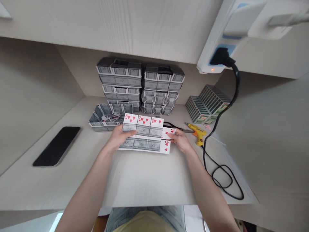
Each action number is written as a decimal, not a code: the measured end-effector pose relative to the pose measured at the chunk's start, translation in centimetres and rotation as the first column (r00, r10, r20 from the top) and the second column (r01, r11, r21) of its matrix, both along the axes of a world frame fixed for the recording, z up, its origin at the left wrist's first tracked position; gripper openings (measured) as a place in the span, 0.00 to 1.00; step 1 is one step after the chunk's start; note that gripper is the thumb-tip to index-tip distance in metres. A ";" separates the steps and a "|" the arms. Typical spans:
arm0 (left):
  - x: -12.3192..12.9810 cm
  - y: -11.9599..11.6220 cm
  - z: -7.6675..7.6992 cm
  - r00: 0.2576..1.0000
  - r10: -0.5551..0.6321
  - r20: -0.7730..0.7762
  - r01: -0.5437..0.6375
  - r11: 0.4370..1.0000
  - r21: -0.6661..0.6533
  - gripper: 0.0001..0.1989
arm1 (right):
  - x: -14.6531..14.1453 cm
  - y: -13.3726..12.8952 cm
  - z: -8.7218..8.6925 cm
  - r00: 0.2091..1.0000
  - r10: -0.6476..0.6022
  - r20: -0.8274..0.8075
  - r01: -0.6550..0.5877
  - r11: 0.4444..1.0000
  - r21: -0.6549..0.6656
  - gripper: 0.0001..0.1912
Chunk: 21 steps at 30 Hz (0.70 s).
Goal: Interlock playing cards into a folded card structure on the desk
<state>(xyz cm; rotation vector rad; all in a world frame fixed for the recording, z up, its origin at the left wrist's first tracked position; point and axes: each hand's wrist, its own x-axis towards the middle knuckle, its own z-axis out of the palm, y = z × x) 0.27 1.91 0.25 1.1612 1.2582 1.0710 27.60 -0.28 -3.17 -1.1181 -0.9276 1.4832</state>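
Note:
Held between both hands is a panel of joined playing cards [142, 130]. Its grey patterned backs face up, with the 8, 7 and 6 of hearts along the top. More heart cards, one of them a 4, stick out on the right side. My left hand [118, 138] grips the panel's left edge, thumb on top. At the right edge, my right hand [180, 140] pinches a projecting heart card between thumb and fingers. Behind my left hand stands an open box made of cards [96, 124], with loose pieces inside.
Stacked card-built boxes [120, 75] line the back wall. A stepped card structure [206, 104] stands back right. The yellow glue gun [198, 133] lies right of my hand, its black cord [238, 87] running to a power strip [205, 61]. A phone [58, 146] lies left.

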 end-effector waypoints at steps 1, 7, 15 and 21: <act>0.0 0.0 -0.1 1.000 0.003 -0.004 -0.003 1.000 0.002 0.23 | 0.0 0.0 0.0 1.000 -0.004 -0.001 0.004 1.000 -0.002 0.19; 0.5 0.0 -0.5 0.997 0.055 -0.061 -0.055 0.998 0.013 0.20 | -0.5 -0.1 -0.3 0.999 -0.045 0.014 0.045 0.999 -0.009 0.19; 1.1 -0.1 -0.6 0.994 0.088 -0.072 -0.088 0.996 0.005 0.20 | -1.1 -0.2 -0.4 0.997 -0.047 0.060 0.048 0.999 -0.004 0.18; 1.2 -0.1 -0.4 0.989 0.100 -0.105 -0.100 0.995 0.008 0.19 | -1.3 -0.4 -0.4 0.995 -0.024 0.093 0.022 1.000 0.021 0.17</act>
